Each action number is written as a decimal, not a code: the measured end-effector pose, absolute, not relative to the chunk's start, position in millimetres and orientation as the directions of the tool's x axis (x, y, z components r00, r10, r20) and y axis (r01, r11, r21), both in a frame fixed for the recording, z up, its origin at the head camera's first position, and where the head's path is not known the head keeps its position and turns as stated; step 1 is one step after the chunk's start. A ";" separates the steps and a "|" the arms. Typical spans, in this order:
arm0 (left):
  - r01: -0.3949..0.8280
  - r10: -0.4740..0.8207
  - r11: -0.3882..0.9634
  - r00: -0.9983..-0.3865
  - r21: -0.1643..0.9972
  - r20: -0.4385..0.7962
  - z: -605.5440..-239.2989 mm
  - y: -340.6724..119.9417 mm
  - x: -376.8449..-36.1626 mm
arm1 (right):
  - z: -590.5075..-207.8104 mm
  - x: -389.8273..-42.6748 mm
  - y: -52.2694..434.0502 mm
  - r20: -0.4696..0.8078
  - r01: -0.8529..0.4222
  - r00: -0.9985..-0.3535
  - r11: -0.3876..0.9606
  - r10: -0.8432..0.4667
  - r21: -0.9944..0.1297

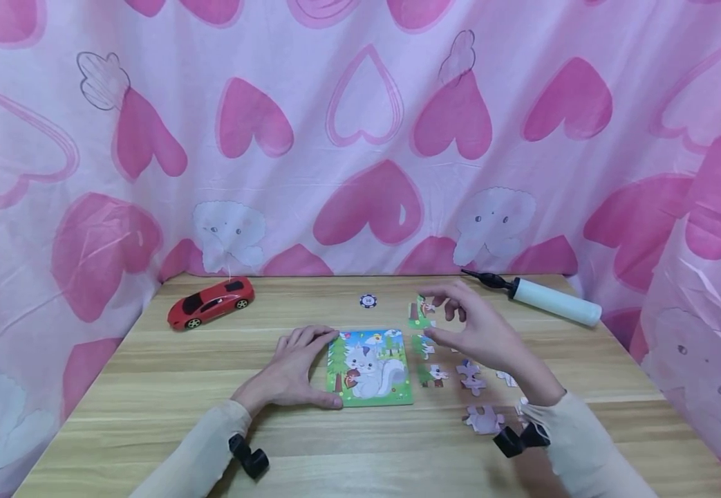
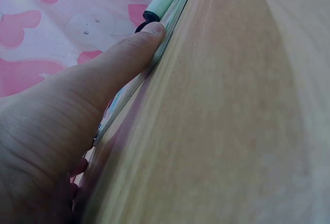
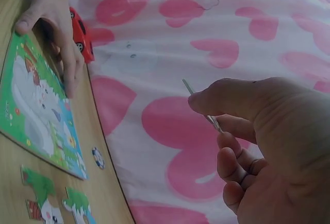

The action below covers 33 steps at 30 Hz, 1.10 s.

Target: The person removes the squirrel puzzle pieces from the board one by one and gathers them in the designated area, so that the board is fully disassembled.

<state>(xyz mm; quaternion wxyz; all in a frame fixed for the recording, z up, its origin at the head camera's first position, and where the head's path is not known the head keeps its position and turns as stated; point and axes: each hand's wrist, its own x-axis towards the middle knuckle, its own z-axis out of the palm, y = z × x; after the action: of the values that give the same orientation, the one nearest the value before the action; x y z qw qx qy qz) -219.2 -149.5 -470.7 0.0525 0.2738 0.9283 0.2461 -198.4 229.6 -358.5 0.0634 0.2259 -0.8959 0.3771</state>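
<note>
A square puzzle board (image 1: 369,370) with a picture of a white squirrel holding a nut lies flat on the table. My left hand (image 1: 294,370) holds it by its left side, thumb at the near corner and fingers at the far one; in the left wrist view the thumb (image 2: 129,54) lies along the board's edge. Raised to the right of the board, my right hand (image 1: 475,325) pinches a puzzle piece (image 1: 417,317) between thumb and fingers. That piece, printed green and brown, appears edge-on in the right wrist view. Below the hand lie loose puzzle pieces (image 1: 433,375).
More pieces, some lilac (image 1: 484,420), lie spread near my right forearm. A poker chip (image 1: 368,301) sits beyond the board. At the back left stands a red toy car (image 1: 212,303); at the back right lies a hand pump (image 1: 556,301). A heart-print curtain (image 1: 366,200) hangs behind the table.
</note>
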 end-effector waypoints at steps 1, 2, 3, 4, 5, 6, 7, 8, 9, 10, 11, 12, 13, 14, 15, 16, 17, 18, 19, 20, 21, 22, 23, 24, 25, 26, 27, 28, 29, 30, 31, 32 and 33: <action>0.484 0.535 0.727 -0.844 0.487 0.040 -471.0 -149.5 -219.5 | -359.1 -196.7 232.7 0.287 -0.452 -0.890 0.613 -0.353 -0.648; 0.485 0.536 0.725 -0.843 0.488 0.042 -471.0 -149.6 -219.6 | -359.6 -194.9 235.8 0.292 -0.454 -0.890 0.612 -0.350 -0.648; 0.487 0.537 0.724 -0.843 0.488 0.044 -471.5 -149.8 -220.0 | -360.5 -193.4 238.6 0.296 -0.454 -0.890 0.610 -0.347 -0.650; 0.487 0.537 0.724 -0.842 0.488 0.045 -471.5 -149.9 -220.1 | -361.4 -192.0 241.2 0.301 -0.455 -0.889 0.609 -0.344 -0.649; 0.488 0.537 0.723 -0.842 0.490 0.046 -471.4 -150.2 -220.1 | -362.3 -190.8 243.5 0.306 -0.458 -0.888 0.609 -0.343 -0.647; 0.488 0.537 0.723 -0.842 0.490 0.046 -471.3 -150.4 -220.1 | -363.1 -189.5 245.5 0.309 -0.460 -0.887 0.608 -0.343 -0.647; 0.487 0.538 0.722 -0.842 0.491 0.045 -471.1 -150.7 -219.9 | -363.8 -188.1 247.3 0.308 -0.459 -0.888 0.610 -0.342 -0.646; 0.486 0.538 0.722 -0.842 0.493 0.043 -470.7 -150.9 -219.6 | -364.4 -186.8 248.8 0.307 -0.460 -0.888 0.614 -0.343 -0.642; 0.486 0.538 0.722 -0.842 0.492 0.042 -470.8 -151.0 -219.5 | -365.5 -185.7 250.1 0.305 -0.460 -0.888 0.618 -0.345 -0.638; 0.485 0.538 0.723 -0.842 0.492 0.040 -470.3 -150.9 -219.1 | -366.1 -184.4 251.3 0.302 -0.459 -0.888 0.623 -0.347 -0.633; 0.486 0.538 0.723 -0.842 0.492 0.040 -470.4 -150.9 -219.0 | -367.1 -183.1 252.7 0.298 -0.459 -0.888 0.627 -0.351 -0.629; 0.486 0.539 0.723 -0.842 0.491 0.040 -470.5 -150.8 -219.0 | -368.4 -181.6 254.0 0.295 -0.459 -0.888 0.628 -0.354 -0.628; 0.486 0.539 0.723 -0.842 0.491 0.040 -470.6 -150.6 -219.0 | -370.0 -180.3 255.1 0.292 -0.460 -0.887 0.632 -0.357 -0.624; 0.486 0.539 0.723 -0.841 0.491 0.040 -470.6 -150.4 -219.1 | -372.0 -178.7 256.2 0.289 -0.461 -0.886 0.632 -0.362 -0.623; 0.486 0.539 0.723 -0.841 0.491 0.040 -470.4 -150.3 -219.2 | -374.3 -177.0 257.0 0.286 -0.462 -0.886 0.630 -0.365 -0.624; 0.486 0.539 0.722 -0.841 0.491 0.039 -470.3 -150.2 -219.2 | -376.9 -175.2 257.5 0.283 -0.462 -0.885 0.626 -0.370 -0.628; 0.486 0.540 0.722 -0.841 0.492 0.039 -470.1 -150.2 -219.2 | -380.2 -173.6 257.9 0.283 -0.466 -0.882 0.617 -0.376 -0.634; 0.486 0.540 0.722 -0.841 0.492 0.038 -469.8 -150.1 -219.2 | -383.6 -171.8 258.0 0.285 -0.472 -0.878 0.607 -0.384 -0.639; 0.486 0.540 0.722 -0.841 0.492 0.038 -469.5 -150.1 -219.2 | -387.1 -169.9 257.8 0.285 -0.477 -0.875 0.598 -0.391 -0.644; 0.485 0.540 0.722 -0.841 0.493 0.037 -469.2 -150.1 -219.1 | -390.8 -168.1 257.8 0.288 -0.484 -0.870 0.588 -0.399 -0.648; 0.485 0.540 0.722 -0.841 0.493 0.037 -469.0 -150.1 -219.1 | -394.4 -166.3 257.7 0.290 -0.489 -0.867 0.580 -0.406 -0.651; 0.485 0.540 0.722 -0.841 0.493 0.037 -468.7 -150.1 -219.0 | -398.1 -164.5 257.6 0.287 -0.491 -0.864 0.570 -0.413 -0.659; 0.485 0.540 0.722 -0.841 0.494 0.037 -468.5 -150.0 -219.0 | -401.4 -162.5 257.7 0.281 -0.489 -0.864 0.564 -0.418 -0.665; 0.484 0.540 0.721 -0.841 0.495 0.037 -468.4 -149.9 -218.9 | -404.5 -160.3 258.0 0.270 -0.482 -0.867 0.565 -0.419 -0.670; 0.484 0.539 0.721 -0.841 0.496 0.037 -468.4 -149.8 -218.9 | -407.6 -158.1 258.3 0.257 -0.473 -0.870 0.562 -0.421 -0.679; 0.483 0.539 0.720 -0.842 0.498 0.037 -468.3 -149.8 -218.9 | -410.5 -155.9 258.7 0.242 -0.463 -0.873 0.561 -0.424 -0.686; 0.482 0.538 0.721 -0.842 0.498 0.037 -468.5 -149.8 -219.0 | -413.2 -153.9 259.0 0.223 -0.449 -0.877 0.562 -0.425 -0.694; 0.482 0.538 0.721 -0.842 0.499 0.036 -468.7 -149.7 -219.0 | -415.8 -152.2 259.2 0.210 -0.442 -0.879 0.568 -0.428 -0.694; 0.481 0.537 0.721 -0.843 0.499 0.037 -469.0 -149.7 -219.1 | -418.5 -150.6 259.7 0.203 -0.444 -0.877 0.571 -0.436 -0.690; 0.481 0.537 0.721 -0.843 0.498 0.036 -469.3 -149.6 -219.2 | -421.0 -149.4 260.0 0.195 -0.445 -0.874 0.572 -0.445 -0.689; 0.481 0.537 0.722 -0.843 0.497 0.036 -469.6 -149.6 -219.3 | -423.4 -148.2 260.3 0.187 -0.448 -0.869 0.569 -0.458 -0.690; 0.482 0.537 0.722 -0.843 0.496 0.036 -469.9 -149.5 -219.3 | -425.6 -147.2 260.5 0.176 -0.446 -0.868 0.571 -0.465 -0.690; 0.482 0.537 0.723 -0.843 0.494 0.036 -470.1 -149.4 -219.4 | -427.8 -146.5 260.8 0.165 -0.444 -0.866 0.572 -0.472 -0.690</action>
<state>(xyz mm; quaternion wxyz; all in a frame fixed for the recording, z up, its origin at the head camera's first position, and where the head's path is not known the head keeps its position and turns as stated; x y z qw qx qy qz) -219.4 -149.4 -470.1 0.0548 0.2751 0.9266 0.2505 -146.5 260.8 -427.8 -0.0188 0.2584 -0.8864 0.3837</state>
